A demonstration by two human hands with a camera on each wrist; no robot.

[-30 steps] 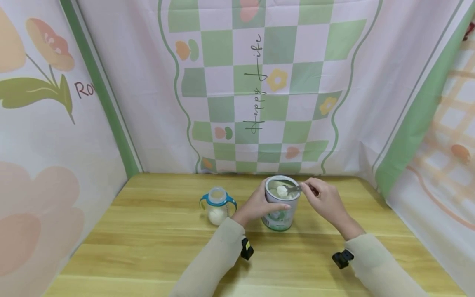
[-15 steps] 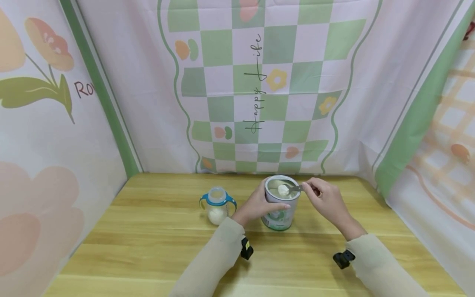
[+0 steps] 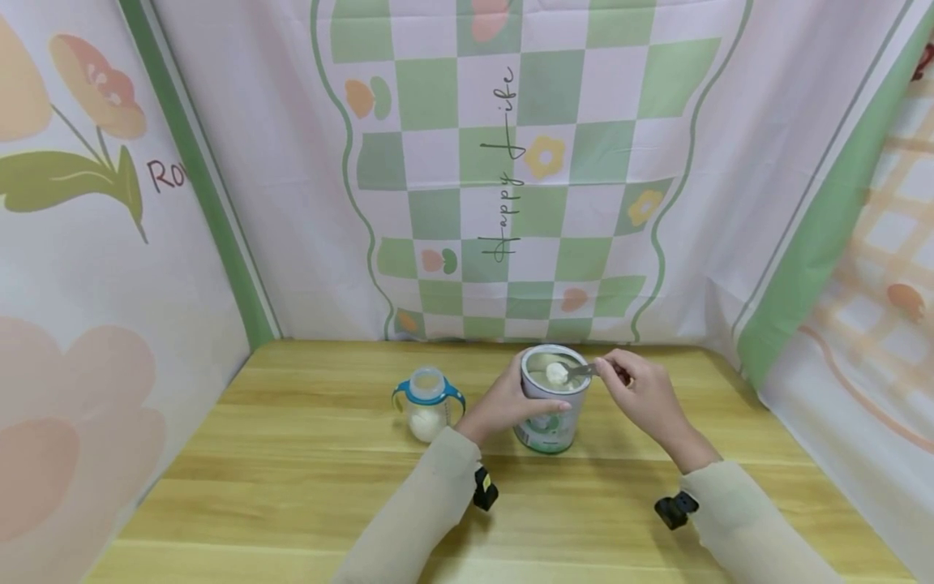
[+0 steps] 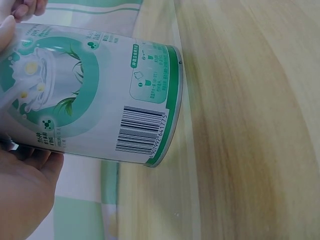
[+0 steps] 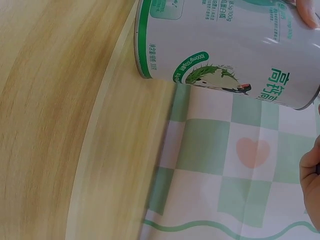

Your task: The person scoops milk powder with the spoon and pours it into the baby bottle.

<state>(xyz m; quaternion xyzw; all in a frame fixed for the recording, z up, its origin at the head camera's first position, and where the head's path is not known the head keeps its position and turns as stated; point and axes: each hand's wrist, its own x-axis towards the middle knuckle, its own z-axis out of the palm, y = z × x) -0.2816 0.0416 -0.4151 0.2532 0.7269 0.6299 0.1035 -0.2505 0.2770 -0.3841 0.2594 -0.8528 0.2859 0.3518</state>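
A white and green milk powder can stands at the middle of the table with its top uncovered. My left hand grips its left side near the rim, thumb across the front; the left wrist view shows the can's barcode. Between thumb and fingers, my right hand pinches a metal spoon by its handle. The spoon's bowl carries a rounded heap of white powder at the can's mouth. In the right wrist view only part of the right hand shows, and the spoon is not visible.
To the left of the can stands a baby bottle without a cap, with blue handles and white powder inside. The wooden table meets a checkered curtain at its back edge.
The spoon with its heap of powder has shifted very slightly to the right over the can's mouth. The left hand, the can and the bottle stay practically in place.
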